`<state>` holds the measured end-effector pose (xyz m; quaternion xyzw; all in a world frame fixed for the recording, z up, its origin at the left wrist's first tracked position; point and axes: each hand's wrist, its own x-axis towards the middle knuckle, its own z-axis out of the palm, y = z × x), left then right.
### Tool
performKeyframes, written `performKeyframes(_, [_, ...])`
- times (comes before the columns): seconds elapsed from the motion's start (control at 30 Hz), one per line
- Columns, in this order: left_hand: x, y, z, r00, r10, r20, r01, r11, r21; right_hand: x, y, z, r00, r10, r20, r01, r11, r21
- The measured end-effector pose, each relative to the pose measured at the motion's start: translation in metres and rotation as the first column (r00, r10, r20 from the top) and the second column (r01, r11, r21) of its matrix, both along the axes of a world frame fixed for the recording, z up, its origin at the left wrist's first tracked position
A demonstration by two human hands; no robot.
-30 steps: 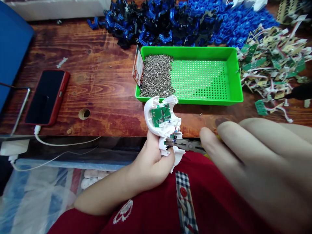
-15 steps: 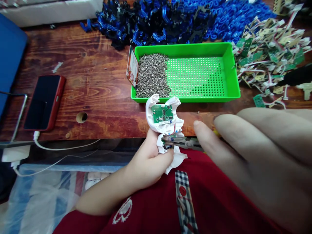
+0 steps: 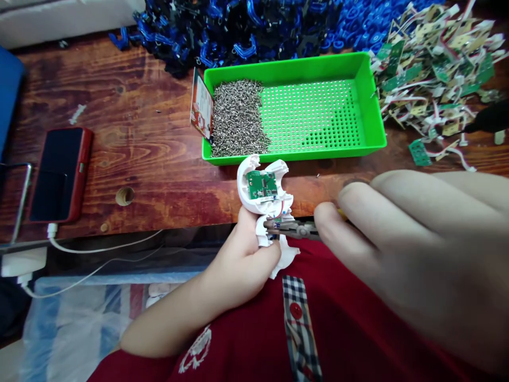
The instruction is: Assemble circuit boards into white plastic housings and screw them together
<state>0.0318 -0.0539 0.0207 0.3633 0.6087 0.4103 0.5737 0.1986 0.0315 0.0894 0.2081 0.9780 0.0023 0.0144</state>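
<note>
My left hand (image 3: pixel 246 254) is wrapped round a white plastic housing (image 3: pixel 243 196) just off the table's front edge. A green circuit board (image 3: pixel 262 184) sits in the upper part of the housing, and a thin red wire runs down from it. Closed round a pair of pliers (image 3: pixel 298 228), my right hand (image 3: pixel 382 228) is at the right. The plier jaws reach into the lower part of the housing, near my left thumb. What the jaw tips touch is too small to make out, and the plier handles are mostly hidden by my fingers.
A green basket (image 3: pixel 294 156) with many small screws (image 3: pixel 238 116) stands behind the housing. Blue and black parts (image 3: pixel 238 32) are heaped at the back, circuit boards with wires (image 3: pixel 437 74) at the right. A phone (image 3: pixel 59 175) lies at the left near a hole (image 3: pixel 124 196).
The view has shifted slightly, so the basket and phone appear further left. My hands keep their grips, and the plier jaws remain at the lower part of the housing.
</note>
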Motion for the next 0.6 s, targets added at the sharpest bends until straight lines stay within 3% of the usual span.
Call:
performKeyframes(0.07, [0.000, -0.001, 0.000, 0.999, 0.033, 0.029, -0.033, 0.999, -0.012, -0.001, 0.001, 0.002, 0.987, 0.105, 0.122, -0.123, 0.980, 0.157])
performKeyframes(0.13, [0.000, -0.003, -0.001, 0.996, 0.059, 0.064, -0.058, 0.998, -0.030, 0.000, 0.003, 0.001, 0.981, 0.124, 0.150, -0.154, 0.966, 0.208])
performKeyframes(0.37, [-0.011, -0.005, 0.000, 0.952, 0.135, 0.273, -0.090, 0.981, -0.170, 0.005, 0.016, -0.019, 0.995, 0.074, -0.065, -0.074, 0.997, 0.010])
performKeyframes(0.6, [-0.014, -0.003, 0.003, 0.902, 0.210, 0.377, -0.154, 0.973, -0.173, 0.008, 0.009, -0.044, 0.982, -0.070, -0.178, 0.036, 0.982, -0.183])
